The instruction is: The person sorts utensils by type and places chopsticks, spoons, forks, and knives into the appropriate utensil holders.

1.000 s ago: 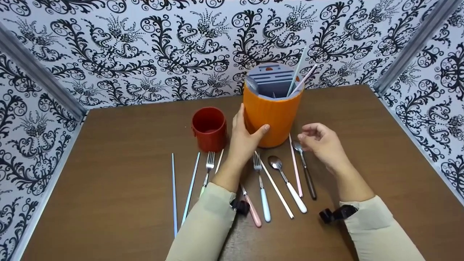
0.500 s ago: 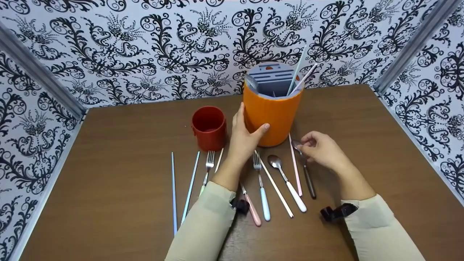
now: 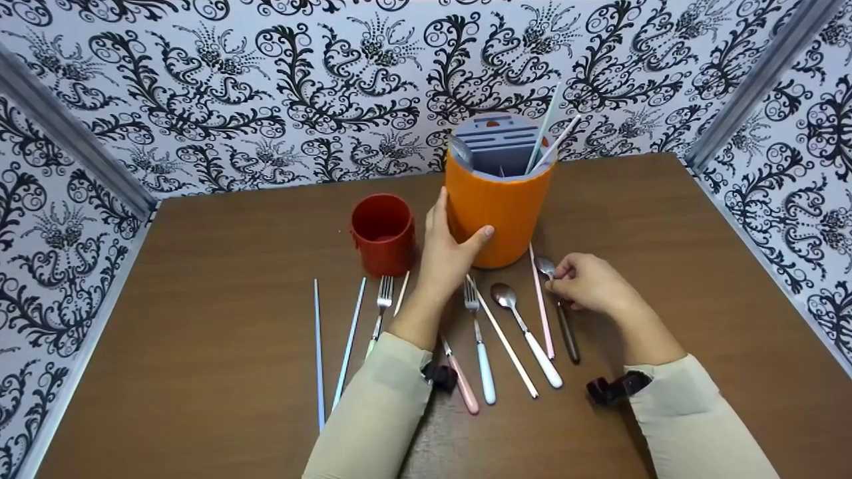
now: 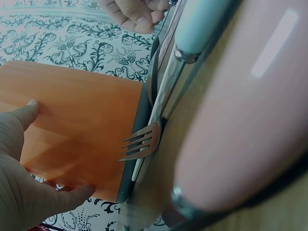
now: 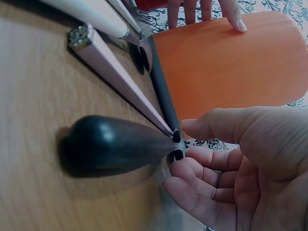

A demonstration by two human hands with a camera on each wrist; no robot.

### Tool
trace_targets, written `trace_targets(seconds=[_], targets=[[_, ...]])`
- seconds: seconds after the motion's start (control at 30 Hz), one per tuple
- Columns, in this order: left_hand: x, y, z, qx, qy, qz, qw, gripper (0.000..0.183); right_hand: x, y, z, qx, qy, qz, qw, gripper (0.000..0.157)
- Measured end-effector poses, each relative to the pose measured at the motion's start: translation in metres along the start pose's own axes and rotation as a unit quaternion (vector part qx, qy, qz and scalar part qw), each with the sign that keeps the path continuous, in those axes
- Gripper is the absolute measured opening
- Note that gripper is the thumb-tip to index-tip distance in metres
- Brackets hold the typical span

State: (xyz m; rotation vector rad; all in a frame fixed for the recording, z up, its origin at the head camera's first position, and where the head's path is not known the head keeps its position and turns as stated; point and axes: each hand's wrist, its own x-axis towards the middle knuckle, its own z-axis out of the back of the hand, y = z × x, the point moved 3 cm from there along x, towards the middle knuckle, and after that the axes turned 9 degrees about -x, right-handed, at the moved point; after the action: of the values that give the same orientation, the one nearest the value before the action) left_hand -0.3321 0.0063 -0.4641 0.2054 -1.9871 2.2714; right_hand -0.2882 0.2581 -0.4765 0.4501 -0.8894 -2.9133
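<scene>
My left hand (image 3: pixel 444 263) holds the near left side of an orange cutlery holder (image 3: pixel 509 216), thumb across its front. The holder stands upright with a grey slotted top; a spoon head and two chopsticks stick out of it. My right hand (image 3: pixel 596 286) pinches the neck of a dark-handled spoon (image 3: pixel 568 336) lying on the table; the right wrist view shows thumb and fingertips at the neck, beyond the dark handle (image 5: pixel 115 147). Left of that spoon lie a pink chopstick (image 3: pixel 542 306), a white-handled spoon (image 3: pixel 536 342) and a blue-handled fork (image 3: pixel 484 359).
A red cup (image 3: pixel 385 239) stands left of the holder. Further left lie two blue chopsticks, one of them a darker blue chopstick (image 3: pixel 319 352), and a green-handled fork (image 3: pixel 384 299). A pink-handled utensil (image 3: pixel 464 386) lies by the left wrist. Patterned walls (image 3: pixel 219 100) enclose the table.
My right hand has moved down and slightly toward me, from beside the dark-handled spoon's bowl to its neck, and its fingers have closed there. The left hand stays on the holder.
</scene>
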Motion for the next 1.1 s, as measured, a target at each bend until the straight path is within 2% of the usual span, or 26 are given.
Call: trace_targets(seconds=[0.27,0.5,1.1], targets=[[-0.0009,-0.0014,0.0004,-0.001,-0.002,0.004,1.0000,0.100,0.0039,-0.0040,-0.0046,-0.020,-0.002,-0.009,1.000,0.025],[-0.0017,-0.0012,0.0007,0.007,-0.002,-0.006,1.0000,0.100,0.0036,-0.0038,-0.0066,-0.040,-0.002,-0.007,0.999,0.023],[-0.0003,-0.0027,0.0001,0.003,0.001,0.008,1.0000,0.099,0.0037,0.0007,-0.0083,-0.038,-0.014,-0.010,0.999,0.020]])
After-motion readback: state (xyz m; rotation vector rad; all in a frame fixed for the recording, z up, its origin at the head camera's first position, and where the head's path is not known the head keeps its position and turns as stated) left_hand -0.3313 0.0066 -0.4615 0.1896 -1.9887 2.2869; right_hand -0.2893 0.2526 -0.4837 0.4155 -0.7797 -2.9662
